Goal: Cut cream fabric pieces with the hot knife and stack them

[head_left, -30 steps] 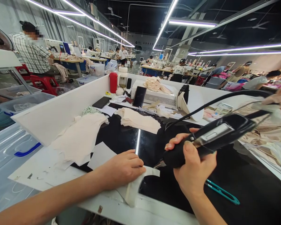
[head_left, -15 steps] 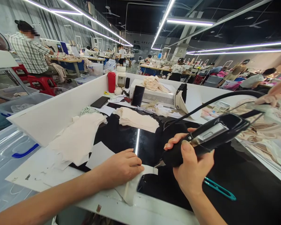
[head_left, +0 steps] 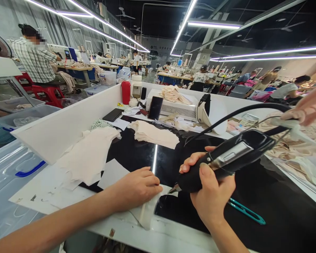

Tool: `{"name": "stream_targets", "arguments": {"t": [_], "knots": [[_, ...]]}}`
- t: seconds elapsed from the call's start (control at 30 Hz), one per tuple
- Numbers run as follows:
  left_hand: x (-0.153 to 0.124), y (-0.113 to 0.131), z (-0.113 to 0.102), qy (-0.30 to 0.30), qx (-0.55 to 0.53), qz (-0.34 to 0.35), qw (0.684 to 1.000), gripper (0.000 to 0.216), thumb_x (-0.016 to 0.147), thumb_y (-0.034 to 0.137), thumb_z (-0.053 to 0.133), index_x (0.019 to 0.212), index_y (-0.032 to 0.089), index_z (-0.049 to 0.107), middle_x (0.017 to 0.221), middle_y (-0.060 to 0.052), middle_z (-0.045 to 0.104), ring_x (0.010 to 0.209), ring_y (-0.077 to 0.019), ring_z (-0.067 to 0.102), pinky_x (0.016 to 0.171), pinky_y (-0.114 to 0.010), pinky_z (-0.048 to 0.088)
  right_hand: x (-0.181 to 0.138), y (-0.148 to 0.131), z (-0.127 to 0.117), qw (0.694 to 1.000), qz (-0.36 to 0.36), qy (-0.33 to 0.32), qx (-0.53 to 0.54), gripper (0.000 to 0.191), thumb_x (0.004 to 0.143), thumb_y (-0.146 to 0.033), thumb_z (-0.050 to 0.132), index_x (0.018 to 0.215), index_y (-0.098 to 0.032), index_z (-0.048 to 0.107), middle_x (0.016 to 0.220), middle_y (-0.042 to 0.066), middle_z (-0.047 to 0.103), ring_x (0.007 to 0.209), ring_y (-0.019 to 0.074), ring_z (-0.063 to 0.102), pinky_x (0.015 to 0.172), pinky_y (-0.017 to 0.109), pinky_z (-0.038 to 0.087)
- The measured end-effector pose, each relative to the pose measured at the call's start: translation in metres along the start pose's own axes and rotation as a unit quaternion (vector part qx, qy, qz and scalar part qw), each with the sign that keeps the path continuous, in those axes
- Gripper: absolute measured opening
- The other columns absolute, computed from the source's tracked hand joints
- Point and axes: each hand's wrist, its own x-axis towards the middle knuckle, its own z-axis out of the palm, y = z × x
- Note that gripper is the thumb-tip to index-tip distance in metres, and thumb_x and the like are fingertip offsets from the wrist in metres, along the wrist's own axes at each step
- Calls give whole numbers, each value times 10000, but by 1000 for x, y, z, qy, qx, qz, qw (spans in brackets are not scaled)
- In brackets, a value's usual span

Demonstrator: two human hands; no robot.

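My left hand point(head_left: 135, 189) lies flat, fingers together, pressing a white fabric strip point(head_left: 147, 212) onto the black table top point(head_left: 265, 200). My right hand point(head_left: 210, 195) is wrapped round a black corded hand tool point(head_left: 226, 158). The tool's metal tip point(head_left: 173, 189) touches the strip just right of my left fingertips. Its black cable point(head_left: 237, 114) arcs up and away to the right.
Cream fabric pieces point(head_left: 91, 154) and a stack point(head_left: 154, 133) lie behind my hands. Teal thread snips point(head_left: 246, 211) rest at the right. Phones point(head_left: 156, 107), a red bottle point(head_left: 126, 92) and a white machine point(head_left: 179, 107) stand at the back. Another person's hand point(head_left: 307, 109) holds fabric at far right.
The tool's tip has slid left along the strip, closer to my left fingertips. My right hand moved left with it. My left hand stays put.
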Motion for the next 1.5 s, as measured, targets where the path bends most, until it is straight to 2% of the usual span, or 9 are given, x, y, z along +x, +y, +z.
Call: {"name": "stream_targets", "arguments": {"t": [0.27, 0.77, 1.03, 1.23, 1.4, 1.5], "knots": [[-1, 0, 0, 2, 3, 4, 1000, 167, 1086, 108, 560, 1140, 165, 708, 998, -46, 719, 955, -175, 680, 1054, -361, 534, 5, -7, -3, 1000, -8, 22, -8, 346, 850, -317, 813, 1129, -263, 617, 761, -54, 681, 567, 145, 643, 562, 316, 576], [0, -1, -1, 11, -6, 5, 1000, 208, 1110, 113, 507, 1132, 156, 709, 997, -53, 727, 948, -178, 683, 1065, -374, 539, 4, -5, -9, 999, -8, 25, -27, 361, 856, -342, 829, 1138, -269, 616, 768, -55, 697, 576, 150, 655, 575, 327, 588], [-1, -2, -2, 4, -5, 10, 1000, 210, 1112, 112, 503, 1127, 157, 707, 1006, -50, 728, 947, -170, 685, 1113, -388, 521, 6, -9, -8, 999, -19, 36, -2, 371, 844, -321, 838, 1140, -255, 624, 762, -51, 698, 573, 144, 649, 565, 310, 584], [-1, -4, -2, 0, 7, 9, 1000, 178, 1103, 120, 539, 1122, 167, 709, 996, -37, 725, 934, -159, 685, 1147, -406, 516, 13, 1, -7, 999, -30, 39, -3, 386, 838, -323, 851, 1144, -252, 627, 776, -51, 711, 579, 139, 653, 584, 312, 594], [-2, 3, -10, -7, 21, 14, 1000, 234, 1058, 46, 543, 1257, 89, 657, 1163, -116, 726, 1089, -216, 686, 1088, -386, 574, 11, 4, -10, 999, -26, 28, -9, 397, 843, -333, 866, 1152, -259, 627, 785, -55, 722, 594, 140, 664, 605, 316, 601], [-7, 16, -14, -41, 23, -57, 997, 397, 988, -30, 551, 1369, 75, 592, 1289, -156, 689, 1180, -254, 671, 1007, -360, 621, 6, 0, -12, 999, -30, 28, -15, 400, 849, -323, 868, 1161, -259, 626, 785, -55, 724, 605, 141, 669, 616, 315, 600]]}}
